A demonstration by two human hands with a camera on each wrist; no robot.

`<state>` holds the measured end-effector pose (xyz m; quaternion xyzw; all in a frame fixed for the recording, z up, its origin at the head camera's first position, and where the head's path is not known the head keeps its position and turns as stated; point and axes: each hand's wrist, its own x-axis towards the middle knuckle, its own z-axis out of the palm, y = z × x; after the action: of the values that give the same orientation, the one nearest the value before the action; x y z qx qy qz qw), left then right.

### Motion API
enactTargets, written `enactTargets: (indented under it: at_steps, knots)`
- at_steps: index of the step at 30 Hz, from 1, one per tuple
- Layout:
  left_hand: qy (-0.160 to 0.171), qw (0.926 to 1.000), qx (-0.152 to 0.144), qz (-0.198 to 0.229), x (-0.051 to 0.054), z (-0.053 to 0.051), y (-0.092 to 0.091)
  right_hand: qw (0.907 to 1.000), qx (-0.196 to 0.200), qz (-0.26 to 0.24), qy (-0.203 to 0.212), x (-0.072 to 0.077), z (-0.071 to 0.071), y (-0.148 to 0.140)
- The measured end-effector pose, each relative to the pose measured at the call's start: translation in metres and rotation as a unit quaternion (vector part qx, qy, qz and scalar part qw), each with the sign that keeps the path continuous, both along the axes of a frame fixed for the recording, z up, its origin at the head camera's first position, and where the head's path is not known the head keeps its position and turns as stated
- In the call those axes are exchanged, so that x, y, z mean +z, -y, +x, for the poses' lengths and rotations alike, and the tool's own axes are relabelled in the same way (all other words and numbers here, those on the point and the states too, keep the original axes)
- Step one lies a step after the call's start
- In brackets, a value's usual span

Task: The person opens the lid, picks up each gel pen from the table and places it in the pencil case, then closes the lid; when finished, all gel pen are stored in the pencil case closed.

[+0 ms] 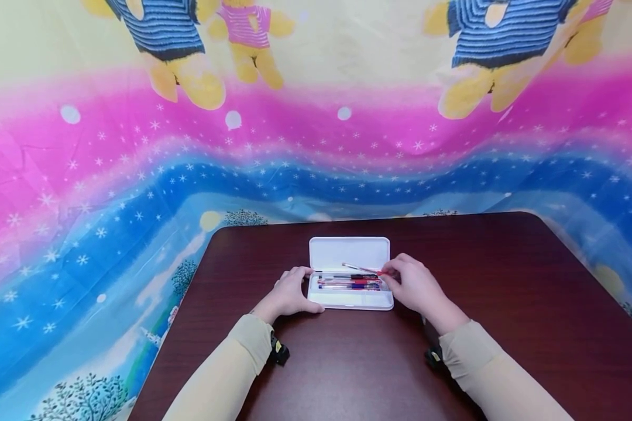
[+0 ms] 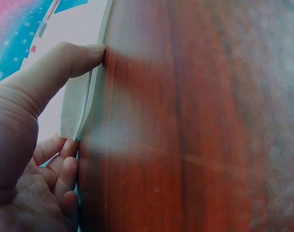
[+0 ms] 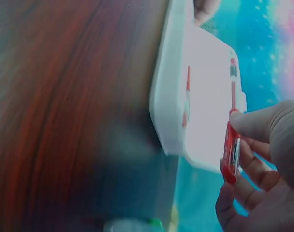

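Note:
A white pencil case (image 1: 337,300) lies on the table with its lid (image 1: 350,252) raised at the back. Several pens (image 1: 350,286) with black, red and blue parts lie side by side inside it. My left hand (image 1: 289,294) grips the case's left end, the thumb (image 2: 79,62) against the front edge and the fingers round the far side. Above the right part of the case, my right hand (image 1: 413,283) pinches a clear-barrelled red pen (image 3: 232,145) by its red end. That pen's other end points left, over the pens in the case.
The dark reddish-brown table (image 1: 347,362) extends on both sides of the case. Behind it hangs a colourful cloth (image 1: 316,128) printed with bears and snowflakes. A blurred pale and green thing (image 3: 132,225) shows at the bottom of the right wrist view.

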<state>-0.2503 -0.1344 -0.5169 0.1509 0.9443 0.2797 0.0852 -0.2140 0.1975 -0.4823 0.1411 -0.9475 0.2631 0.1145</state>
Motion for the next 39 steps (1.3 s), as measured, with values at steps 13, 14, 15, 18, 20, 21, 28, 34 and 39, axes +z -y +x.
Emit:
enactTargets:
  at_steps: [13, 14, 15, 18, 20, 21, 28, 34, 39]
  knots:
    - [0.000, 1.0000, -0.004, 0.005, -0.002, -0.001, -0.001, 0.9978, 0.041, 0.024, 0.045, -0.014, -0.020, 0.043]
    - [-0.001, 1.0000, -0.003, 0.004, -0.003, -0.002, -0.001, 0.9978, 0.040, 0.026, 0.045, -0.015, -0.020, 0.045]
    - [-0.001, 1.0000, -0.003, 0.003, -0.002, -0.001, -0.001, 0.9979, 0.038, 0.030, 0.043, -0.016, -0.021, 0.046]
    - [0.001, 1.0000, -0.001, 0.000, -0.002, -0.002, 0.000, 0.9982, 0.034, 0.035, 0.035, -0.018, -0.022, 0.050]
    - [0.002, 1.0000, 0.000, 0.002, -0.002, -0.001, 0.000, 0.9982, 0.031, 0.037, 0.034, -0.019, -0.022, 0.051]
    - [0.003, 1.0000, 0.000, 0.004, -0.001, -0.001, 0.000, 0.9982, 0.030, 0.038, 0.035, -0.019, -0.022, 0.051]
    - [0.001, 1.0000, -0.002, 0.005, -0.001, 0.001, 0.001, 0.9967, 0.030, 0.049, 0.058, -0.016, -0.024, 0.051]
    - [-0.001, 1.0000, -0.001, 0.004, -0.001, 0.000, 0.001, 0.9962, 0.018, 0.053, 0.066, -0.014, -0.026, 0.049]
    - [0.001, 1.0000, -0.001, 0.003, -0.001, 0.000, 0.001, 0.9976, 0.004, 0.049, 0.049, -0.008, -0.023, 0.039]
